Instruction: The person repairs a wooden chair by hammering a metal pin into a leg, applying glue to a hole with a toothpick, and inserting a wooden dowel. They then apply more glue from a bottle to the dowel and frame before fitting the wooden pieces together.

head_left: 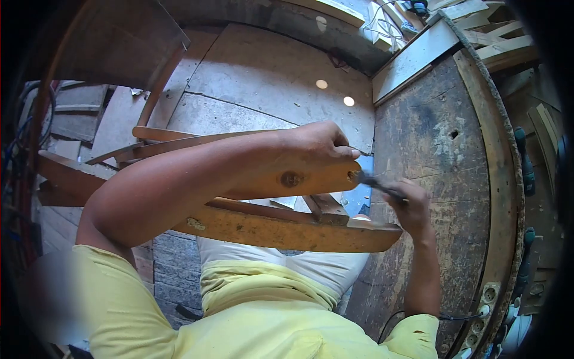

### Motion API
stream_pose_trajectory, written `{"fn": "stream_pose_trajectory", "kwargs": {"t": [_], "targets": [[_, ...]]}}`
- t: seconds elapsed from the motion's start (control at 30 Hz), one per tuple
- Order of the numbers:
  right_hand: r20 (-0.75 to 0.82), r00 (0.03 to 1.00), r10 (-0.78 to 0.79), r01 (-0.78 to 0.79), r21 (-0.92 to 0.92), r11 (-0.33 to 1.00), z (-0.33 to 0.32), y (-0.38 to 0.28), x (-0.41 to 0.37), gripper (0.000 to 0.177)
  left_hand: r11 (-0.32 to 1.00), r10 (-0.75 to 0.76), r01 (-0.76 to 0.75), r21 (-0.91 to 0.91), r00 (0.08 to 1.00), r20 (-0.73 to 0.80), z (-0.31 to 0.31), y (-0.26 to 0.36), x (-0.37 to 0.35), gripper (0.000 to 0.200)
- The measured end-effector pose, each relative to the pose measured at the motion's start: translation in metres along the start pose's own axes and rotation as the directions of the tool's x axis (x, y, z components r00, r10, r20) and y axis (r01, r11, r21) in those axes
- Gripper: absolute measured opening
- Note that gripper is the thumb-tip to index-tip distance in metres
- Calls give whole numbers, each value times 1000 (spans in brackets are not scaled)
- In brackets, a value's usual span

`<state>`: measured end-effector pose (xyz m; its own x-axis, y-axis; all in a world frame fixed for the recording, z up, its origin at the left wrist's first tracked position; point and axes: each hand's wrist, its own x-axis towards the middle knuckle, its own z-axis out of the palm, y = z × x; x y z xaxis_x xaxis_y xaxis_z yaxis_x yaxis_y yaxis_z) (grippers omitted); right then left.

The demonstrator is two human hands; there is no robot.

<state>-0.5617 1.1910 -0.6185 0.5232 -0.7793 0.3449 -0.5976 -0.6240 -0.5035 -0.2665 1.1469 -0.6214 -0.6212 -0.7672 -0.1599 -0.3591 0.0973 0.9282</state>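
L hand (320,145) grips curved wood rail (287,181); R hand (411,207) pinches thin tool (376,184).

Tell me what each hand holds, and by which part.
The left hand grips the varnished brown wooden rail near its free end. The right hand holds a thin dark tool by its rear end, tip at the rail's end.

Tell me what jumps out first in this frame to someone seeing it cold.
The left hand, clamped over the end of a curved, orange-brown varnished wooden piece at mid-frame, draws the eye first. Just right of it, the right hand holds a thin dark metal tool with its tip at that end. A worn grey-brown wooden workbench fills the right side.
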Motion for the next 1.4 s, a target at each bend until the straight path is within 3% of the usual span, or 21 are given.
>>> {"fn": "stream_pose_trajectory", "kwargs": {"t": [0.07, 0.13, 0.2, 0.23, 0.3, 0.4, 0.5, 0.57, 0.67, 0.73, 0.8, 0.87, 0.9, 0.97, 1.07, 1.2, 1.27, 1.4], "targets": [[204, 979, 8, 31, -185, 982, 1, -11, 9, 16, 1000, -7, 7, 2, 1000, 12, 1, -1, 1, 49], [177, 982, -62, 93, -172, 981, 4, -6, 7, 18, 1000, -10, 11, -23, 1000, 8, 1, -2, 1, 48], [106, 984, 146, -151, 45, 987, 3, 2, -5, 20, 999, -16, 16, -51, 1000, 5, 1, 4, -2, 47], [105, 984, 143, -148, 44, 988, 2, 5, -9, 20, 997, -46, 47, -56, 999, 7, 2, 8, -5, 46], [73, 953, 295, -303, 192, 933, -4, 11, -17, 31, 995, -75, 76, -61, 997, 12, 4, 12, -8, 45], [100, 961, 259, -273, 169, 947, -11, 15, -20, 44, 994, 34, -40, 97, 998, 61, 7, 11, -10, 42], [114, 971, 210, -236, 303, 923, -6, 16, -21, 52, 999, 10, -8, 47, 999, -43, 12, 8, -7, 37], [124, 966, 228, -255, 294, 921, -2, 12, -19, 52, 994, -82, 85, -72, 995, 51, 10, 5, -8, 42], [207, 942, 263, -317, 303, 899, -2, 6, -12, 48, 999, -6, 8, -50, 999, 34, 10, -4, -7, 43], [421, 846, 327, -489, 369, 790, -1, 17, -14, 44, 999, -16, 19, -47, 998, 58, 9, -7, -5, 44], [457, 832, 315, -510, 407, 758, 1, 13, -10, 42, 999, -26, 30, -41, 997, 77, 7, 1, -8, 45], [499, 786, 365, -610, 529, 590, 1, 1, -4, 33, 997, -77, 79, -27, 996, 54, 6, 10, -16, 50], [496, 789, 362, -606, 531, 593, -1, 2, -4, 33, 997, -76, 77, -24, 996, 51, 6, 16, -19, 50], [483, 818, 313, -518, 382, 765, -4, 5, -2, 29, 986, -164, 166, -24, 985, 61, 4, 24, -25, 54], [404, 833, 379, -515, 315, 797, 0, 2, 1, 33, 993, -67, 68, -98, 998, 15, 8, 14, -23, 47], [353, 866, 354, -462, 295, 836, -1, 1, 4, 30, 995, -96, 96, -16, 995, 17, 2, 19, -23, 48], [330, 891, 311, -405, 270, 874, -4, 1, 5, 28, 982, -183, 180, 51, 980, 80, -2, 27, -24, 55], [308, 899, 311, -390, 242, 888, -5, -1, 7, 28, 987, -159, 154, 51, 982, 98, -1, 19, -19, 53]]}}
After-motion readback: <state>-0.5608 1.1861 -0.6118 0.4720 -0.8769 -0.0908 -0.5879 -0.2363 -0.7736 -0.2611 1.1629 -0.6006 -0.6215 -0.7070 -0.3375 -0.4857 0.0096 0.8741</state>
